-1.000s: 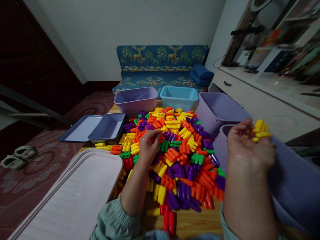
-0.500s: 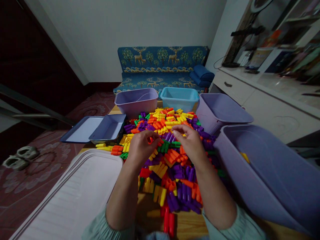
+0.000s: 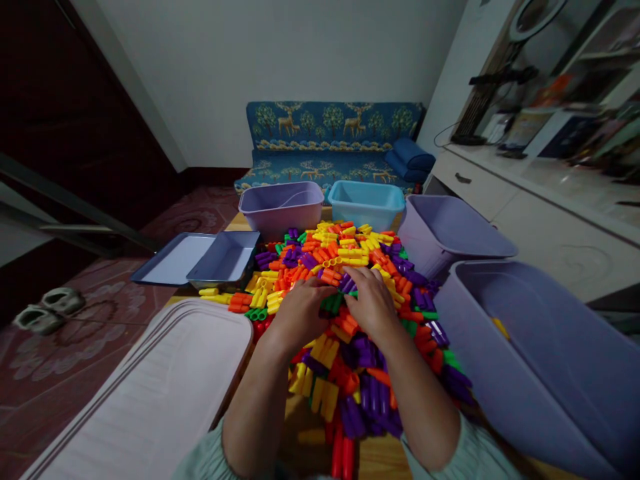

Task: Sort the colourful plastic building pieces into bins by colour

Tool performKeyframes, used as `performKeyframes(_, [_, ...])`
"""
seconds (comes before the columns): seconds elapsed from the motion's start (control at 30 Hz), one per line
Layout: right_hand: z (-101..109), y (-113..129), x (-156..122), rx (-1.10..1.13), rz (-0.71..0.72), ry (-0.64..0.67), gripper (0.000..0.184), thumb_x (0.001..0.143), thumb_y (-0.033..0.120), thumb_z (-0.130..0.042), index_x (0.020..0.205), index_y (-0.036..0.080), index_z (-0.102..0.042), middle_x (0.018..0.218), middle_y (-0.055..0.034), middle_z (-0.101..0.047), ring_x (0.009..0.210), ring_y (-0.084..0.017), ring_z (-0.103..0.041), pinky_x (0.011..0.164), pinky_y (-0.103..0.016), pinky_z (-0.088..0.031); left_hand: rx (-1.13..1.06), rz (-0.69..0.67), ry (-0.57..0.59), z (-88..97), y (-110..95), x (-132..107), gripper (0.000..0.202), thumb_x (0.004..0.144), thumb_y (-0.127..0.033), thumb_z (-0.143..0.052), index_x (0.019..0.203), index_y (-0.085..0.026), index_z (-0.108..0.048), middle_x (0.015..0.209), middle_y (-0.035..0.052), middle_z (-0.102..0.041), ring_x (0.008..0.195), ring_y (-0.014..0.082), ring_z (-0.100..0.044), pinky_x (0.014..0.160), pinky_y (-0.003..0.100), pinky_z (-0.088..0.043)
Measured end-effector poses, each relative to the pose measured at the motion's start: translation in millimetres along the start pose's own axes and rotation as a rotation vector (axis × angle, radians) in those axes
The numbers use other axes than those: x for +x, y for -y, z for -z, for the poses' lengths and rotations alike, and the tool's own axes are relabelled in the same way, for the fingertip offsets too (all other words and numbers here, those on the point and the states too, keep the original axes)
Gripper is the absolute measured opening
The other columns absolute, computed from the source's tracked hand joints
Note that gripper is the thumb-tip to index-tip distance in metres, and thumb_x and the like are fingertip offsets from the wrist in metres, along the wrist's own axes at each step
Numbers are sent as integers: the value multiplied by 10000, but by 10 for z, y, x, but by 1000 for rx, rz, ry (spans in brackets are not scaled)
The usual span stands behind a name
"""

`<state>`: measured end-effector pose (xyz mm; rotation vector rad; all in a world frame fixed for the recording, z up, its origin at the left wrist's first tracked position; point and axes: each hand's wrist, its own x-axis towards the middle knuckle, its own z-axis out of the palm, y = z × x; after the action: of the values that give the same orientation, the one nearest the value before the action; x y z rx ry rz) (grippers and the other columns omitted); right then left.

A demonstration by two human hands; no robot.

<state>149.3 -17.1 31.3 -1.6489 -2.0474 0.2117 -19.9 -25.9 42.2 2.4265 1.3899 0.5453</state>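
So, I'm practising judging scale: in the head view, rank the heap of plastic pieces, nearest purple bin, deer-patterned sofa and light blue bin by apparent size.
1. Heap of plastic pieces and nearest purple bin: too alike to rank; the bin's nearness enlarges it.
2. Deer-patterned sofa
3. Light blue bin

Forearms point(image 3: 260, 393) are stretched forward, converging. Left hand point(image 3: 306, 312) is turned inward, fingers bent; right hand point(image 3: 371, 300) is held palm down, thumb spread from index.
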Motion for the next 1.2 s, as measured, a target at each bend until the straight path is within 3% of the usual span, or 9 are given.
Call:
performKeyframes(0.23, [-27,17,-7,64,-28,-16,277,803,119,-572,1036,208,-693,1043,-84,-639,1028,-242,-576,910,-345,-453,51,121,-19,-66,-69,68,446,659,-143,-651,1076,-289,-717,975,80,-665,830,258,-644,699,327,-486])
performKeyframes(0.43, [7,-54,23,151,-102,-58,204,812,159,-570,979,223,-669,999,-54,-696,976,-226,-632,847,-334,-466,-59,281,-212,-98,74,117,267,784,-202,-584,1014,-220,-718,733,52,-696,645,195,-609,560,254,-361])
performKeyframes(0.53, [62,-98,34,254,-182,-120,184,854,297,-569,997,225,-660,953,-52,-718,899,-218,-661,796,-330,-479,-101,373,-258,-62,129,123,215,839,-365,-572,842,-198,-707,617,30,-650,547,157,-546,512,235,-275])
performKeyframes(0.63, [102,-119,43,349,-213,-166,224,862,372,-562,987,213,-659,926,-56,-719,870,-213,-666,783,-327,-486,-37,466,-306,-34,130,118,386,855,-495,-535,639,-195,-647,548,29,-605,497,142,-499,501,244,-221])
performKeyframes(0.7, [101,-119,50,361,-179,-154,189,842,347,-588,946,207,-662,914,-50,-715,866,-207,-658,799,-327,-484,43,514,-359,-32,121,107,443,842,-543,-537,577,-198,-625,526,37,-591,481,145,-483,500,255,-195])
performKeyframes(0.8, [49,-106,56,298,-27,-92,83,793,234,-633,862,205,-669,956,-47,-704,937,-203,-627,883,-334,-454,117,566,-412,-40,125,88,339,793,-508,-615,624,-218,-660,569,46,-635,509,169,-516,502,257,-195])
performKeyframes(0.93, [-31,-87,40,159,100,-9,68,765,213,-678,833,209,-683,994,-55,-689,1034,-224,-564,932,-356,-415,72,549,-405,-48,140,79,172,744,-414,-682,773,-246,-699,634,29,-681,572,191,-577,503,247,-234])
performKeyframes(1.2, [48,-26,6,12,93,24,156,754,241,-696,907,259,-717,938,-42,-662,987,-235,-521,875,-369,-398,-131,405,-307,-97,91,139,187,803,-362,-634,780,-208,-736,722,51,-724,634,189,-626,535,254,-318])
